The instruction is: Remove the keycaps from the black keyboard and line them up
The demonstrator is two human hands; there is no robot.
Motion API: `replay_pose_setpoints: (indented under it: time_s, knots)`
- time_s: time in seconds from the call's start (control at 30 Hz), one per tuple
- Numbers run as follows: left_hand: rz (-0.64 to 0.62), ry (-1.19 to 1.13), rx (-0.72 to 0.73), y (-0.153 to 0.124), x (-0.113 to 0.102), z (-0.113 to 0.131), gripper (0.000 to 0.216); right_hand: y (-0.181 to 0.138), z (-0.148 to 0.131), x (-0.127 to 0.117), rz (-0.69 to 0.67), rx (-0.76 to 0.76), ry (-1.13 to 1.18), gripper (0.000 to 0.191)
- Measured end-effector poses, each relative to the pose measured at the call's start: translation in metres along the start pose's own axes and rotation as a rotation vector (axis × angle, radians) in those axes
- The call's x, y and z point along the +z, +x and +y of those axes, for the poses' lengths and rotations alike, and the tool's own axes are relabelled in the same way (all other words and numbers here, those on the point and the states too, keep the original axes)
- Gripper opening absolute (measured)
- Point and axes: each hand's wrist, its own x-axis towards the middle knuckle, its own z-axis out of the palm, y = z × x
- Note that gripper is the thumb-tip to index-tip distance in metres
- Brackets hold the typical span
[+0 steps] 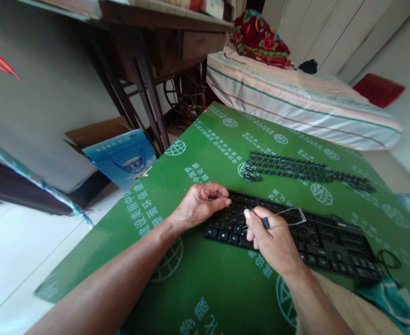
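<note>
A black keyboard [325,242] lies at a slant on the green board, most of its upper keys off and the switch stems bare; keycaps remain along the bottom row. At its upper left corner is my left hand [205,200], fingers curled and thumb at the edge, closed on the keyboard. Over the left part of the keyboard, my right hand [271,235] grips a wire keycap puller [297,216] with a dark middle piece. Its thin wire tips point down beside a keycap at the lower left. Farther back, removed keycaps [288,167] lie in several rows.
The green board [205,279] carries white print. A cable [389,258] curls right of the keyboard, near a teal cloth [389,298]. To the left stand a blue box [121,158] and a wooden table [170,46]. Behind is a bed [295,97].
</note>
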Motion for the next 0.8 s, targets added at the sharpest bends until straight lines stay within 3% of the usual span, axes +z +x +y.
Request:
replay_pose_setpoints:
  time_s: [0.6, 0.67, 0.8]
  knots:
    - [-0.028, 0.018, 0.057, -0.001, 0.001, -0.001, 0.013, -0.003, -0.01, 0.022, 0.175, -0.078, -0.456, 0.036]
    - [-0.028, 0.019, 0.061, -0.002, 0.002, 0.0, 0.013, -0.003, -0.009, 0.02, 0.141, -0.085, -0.413, 0.035]
    - [-0.031, 0.025, 0.076, -0.001, 0.002, 0.0, 0.013, -0.004, -0.004, 0.008, -0.098, -0.07, -0.157, 0.03]
